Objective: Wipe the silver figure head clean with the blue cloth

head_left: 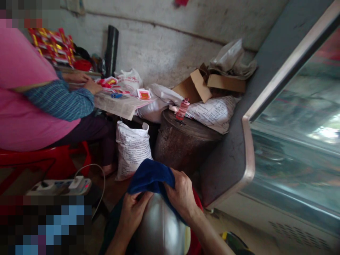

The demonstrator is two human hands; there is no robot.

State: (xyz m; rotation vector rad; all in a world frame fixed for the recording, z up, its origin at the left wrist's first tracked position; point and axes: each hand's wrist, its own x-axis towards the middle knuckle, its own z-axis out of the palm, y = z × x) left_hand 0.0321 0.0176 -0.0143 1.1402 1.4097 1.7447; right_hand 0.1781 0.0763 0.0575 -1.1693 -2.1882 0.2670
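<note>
A round silver metal bowl or pot [159, 228] sits upside down on my lap at the bottom centre. My left hand [134, 210] grips its left edge. My right hand [182, 194] presses a dark blue cloth [150, 177] onto the top of the metal piece, fingers closed on the fabric. The cloth drapes over the far side of the bowl.
A person in a pink top [29, 102] sits on a red stool [47, 161] at the left, hands on a paper-covered table [119, 104]. Ahead stand a white sack [131, 150] and a dark drum [183, 143] with a small red bottle [182, 109]. A glass-fronted cabinet [292, 141] fills the right. A power strip [63, 186] lies at lower left.
</note>
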